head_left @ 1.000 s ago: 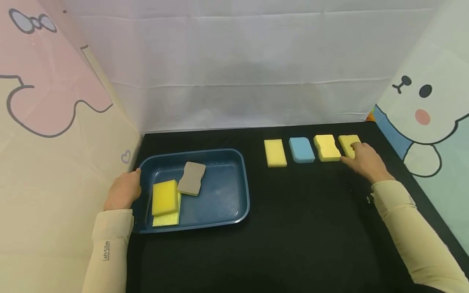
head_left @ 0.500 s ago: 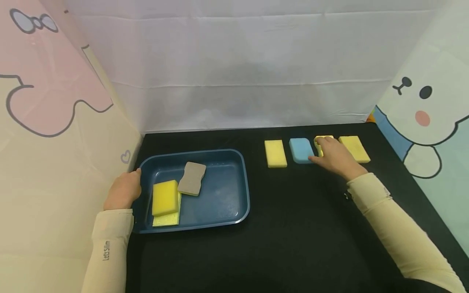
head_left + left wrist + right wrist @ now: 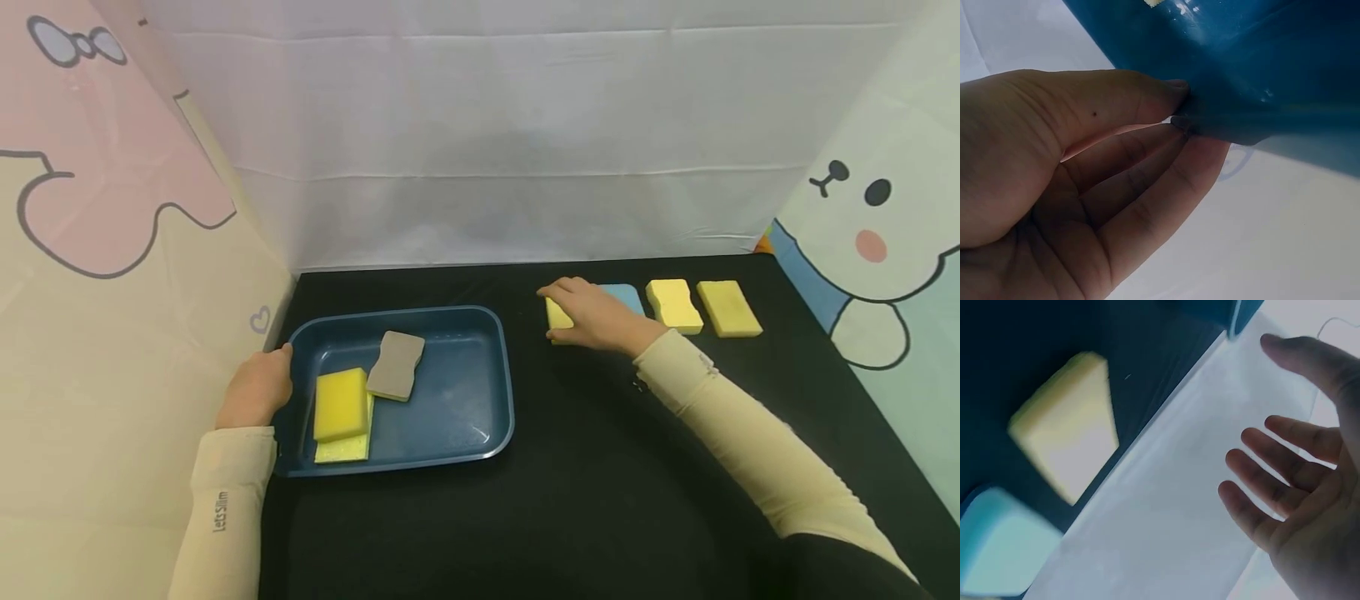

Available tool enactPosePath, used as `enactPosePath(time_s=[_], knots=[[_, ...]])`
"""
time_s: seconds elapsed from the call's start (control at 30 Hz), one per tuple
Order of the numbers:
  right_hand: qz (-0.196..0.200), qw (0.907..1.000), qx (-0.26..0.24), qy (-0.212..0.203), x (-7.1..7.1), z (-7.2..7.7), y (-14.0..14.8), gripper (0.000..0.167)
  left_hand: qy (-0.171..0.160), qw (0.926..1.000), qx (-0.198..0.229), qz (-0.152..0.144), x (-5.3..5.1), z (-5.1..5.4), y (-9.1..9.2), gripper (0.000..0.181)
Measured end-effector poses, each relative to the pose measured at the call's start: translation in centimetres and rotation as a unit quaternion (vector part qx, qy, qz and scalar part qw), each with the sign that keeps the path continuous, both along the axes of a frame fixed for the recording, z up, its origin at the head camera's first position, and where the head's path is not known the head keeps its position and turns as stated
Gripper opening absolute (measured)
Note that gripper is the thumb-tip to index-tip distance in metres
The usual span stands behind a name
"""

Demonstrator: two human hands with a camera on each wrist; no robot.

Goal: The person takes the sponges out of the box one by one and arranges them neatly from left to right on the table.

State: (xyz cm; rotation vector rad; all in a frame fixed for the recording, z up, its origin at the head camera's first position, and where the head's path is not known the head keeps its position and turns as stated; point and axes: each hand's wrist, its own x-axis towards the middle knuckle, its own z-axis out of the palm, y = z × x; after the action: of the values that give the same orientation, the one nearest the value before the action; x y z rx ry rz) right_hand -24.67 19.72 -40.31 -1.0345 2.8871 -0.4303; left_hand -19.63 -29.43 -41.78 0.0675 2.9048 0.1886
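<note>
Our left hand (image 3: 255, 387) pinches the left edge of the blue tray (image 3: 450, 421), thumb on one side of its wall and fingers on the other. That hold looks good for steadying; we judge that a light pinch is enough, since hard pressure could tip or drag the tray.

Our right hand (image 3: 596, 318) is released: its fingers are parted and slightly bent, with nothing between them. It hovers over the pale yellow sponge (image 3: 558, 315) at the left end of the row on the black surface (image 3: 585, 492). The head view shows it partly covering that sponge, but the right wrist view shows the two apart.

To grasp it well, we should bring the thumb to the near edge and the fingers to the far edge, lower evenly, and squeeze gently, as the sponge probably yields. The blue sponge (image 3: 626, 295) lies just beside it, half hidden behind our hand, so we should keep the wrist raised to avoid nudging it. Further right lie the notched yellow sponge (image 3: 672, 306) and the rectangular yellow sponge (image 3: 729, 309).

In the tray, the grey-faced sponge (image 3: 396, 367) lies near the thick yellow sponge (image 3: 341, 404), which overlaps a flat yellow piece (image 3: 341, 452).
</note>
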Motion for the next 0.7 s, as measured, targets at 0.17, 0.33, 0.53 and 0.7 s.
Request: enactPosePath(time_s=[0.17,0.33,0.53,0.7], knots=[[0.039,0.9991,0.007,-0.014,-0.4,0.3,-2.8,0.067,0.004,1.0,0.006,0.004,0.0,-0.1,0.0,0.05],[0.049,0.9985,0.015,-0.02,-0.7,0.2,-5.9,0.066,0.004,0.9999,0.008,0.007,0.0,-0.2,-0.1,0.05],[0.054,0.9968,0.041,-0.042,-0.8,0.3,-9.6,0.07,0.007,0.9999,0.007,0.005,0.2,-0.2,-0.1,0.05],[0.072,0.9946,0.061,-0.042,-0.8,0.4,-12.1,0.072,0.011,0.9999,0.008,0.001,0.2,-0.1,0.0,0.049]])
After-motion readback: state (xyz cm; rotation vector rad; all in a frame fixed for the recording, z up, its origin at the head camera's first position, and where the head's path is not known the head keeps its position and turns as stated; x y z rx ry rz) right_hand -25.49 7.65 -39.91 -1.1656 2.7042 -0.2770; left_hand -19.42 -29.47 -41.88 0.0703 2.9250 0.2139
